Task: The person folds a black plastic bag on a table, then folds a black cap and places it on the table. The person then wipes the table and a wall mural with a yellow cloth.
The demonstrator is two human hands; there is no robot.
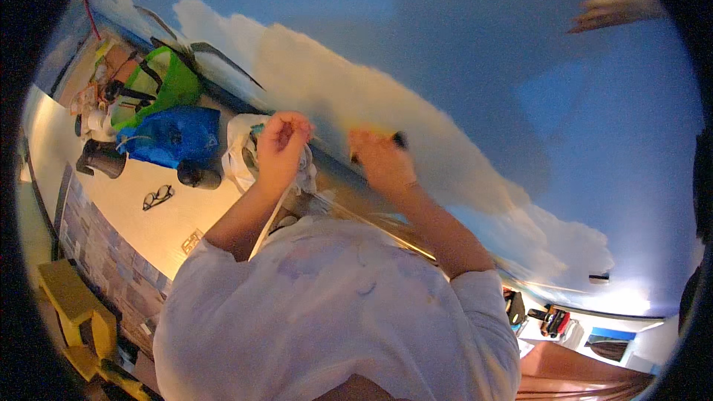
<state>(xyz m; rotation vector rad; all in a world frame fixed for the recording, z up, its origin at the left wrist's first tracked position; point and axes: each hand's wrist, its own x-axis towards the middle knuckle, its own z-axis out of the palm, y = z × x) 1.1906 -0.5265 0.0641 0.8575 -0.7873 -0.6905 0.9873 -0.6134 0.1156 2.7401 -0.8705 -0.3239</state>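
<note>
My left hand (282,141) is raised over a white bag (239,150), its fingers curled inward; what they hold, if anything, is too small to make out. My right hand (382,162) reaches toward a blue wall (460,44) painted with a pale cloud (327,67). Its fingers are closed round a blurred thing with a black end (401,139) sticking out beside the knuckles and a yellowish smear above. Whether that thing touches the wall I cannot tell.
On the pale table at left lie a blue bag (174,136), a green bag (174,82), a dark mug (102,158), a black cylinder (198,174) and eyeglasses (157,197). A yellow wooden piece (74,297) stands at lower left. Brown cloth (572,375) shows at lower right.
</note>
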